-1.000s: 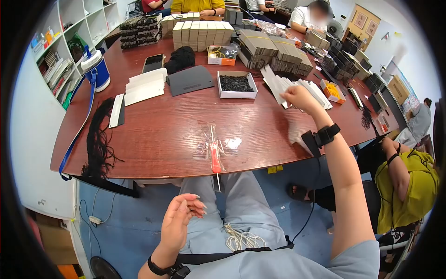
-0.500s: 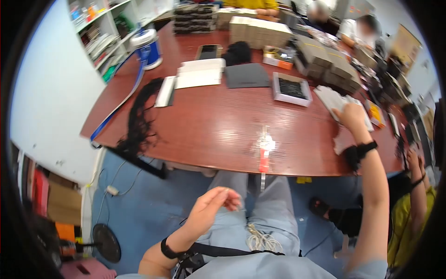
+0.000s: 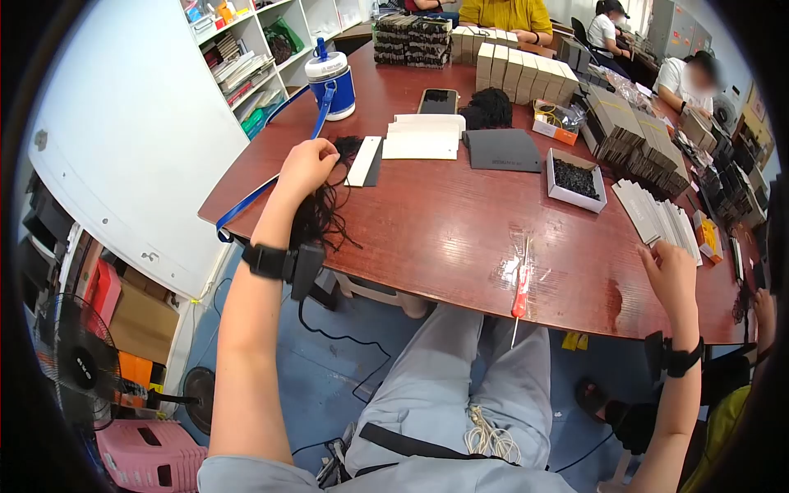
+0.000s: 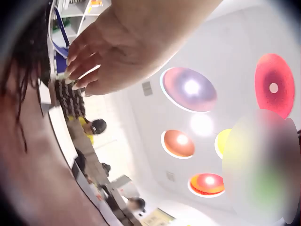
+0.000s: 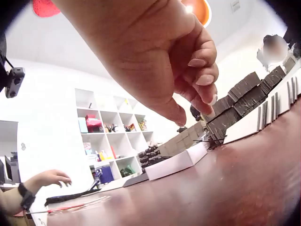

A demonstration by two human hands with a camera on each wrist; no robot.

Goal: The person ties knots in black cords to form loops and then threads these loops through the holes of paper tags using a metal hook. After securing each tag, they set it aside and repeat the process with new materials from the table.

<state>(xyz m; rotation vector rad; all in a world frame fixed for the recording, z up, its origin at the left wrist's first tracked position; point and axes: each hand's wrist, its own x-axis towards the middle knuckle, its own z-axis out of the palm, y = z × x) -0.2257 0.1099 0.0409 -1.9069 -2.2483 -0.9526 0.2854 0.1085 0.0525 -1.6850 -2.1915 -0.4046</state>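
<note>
My left hand [image 3: 306, 171] is over the upper end of a bundle of black cords [image 3: 316, 220] at the table's left. In the left wrist view its fingers look loosely bent, with nothing between them. The right hand [image 3: 674, 278] hovers by the near end of a fanned row of pale cards [image 3: 653, 215]. Its thumb and fingers stand apart and hold nothing in the right wrist view. Beside the cords lies a white strip [image 3: 362, 162] over a dark one. A red-handled tool [image 3: 520, 294] with a thin metal shaft lies across the table's front edge.
White cards [image 3: 419, 141], a dark grey card [image 3: 503, 151] and a box of small black pieces [image 3: 598, 197] line the middle. A phone [image 3: 438, 101] and a blue-white jug [image 3: 333, 94] stand behind. Tall card stacks [image 3: 526, 76] fill the back. Several people sit around.
My left hand has gone from above the lap to the black cords. The right hand has drawn back a little from the pale cards. The head view has turned left.
</note>
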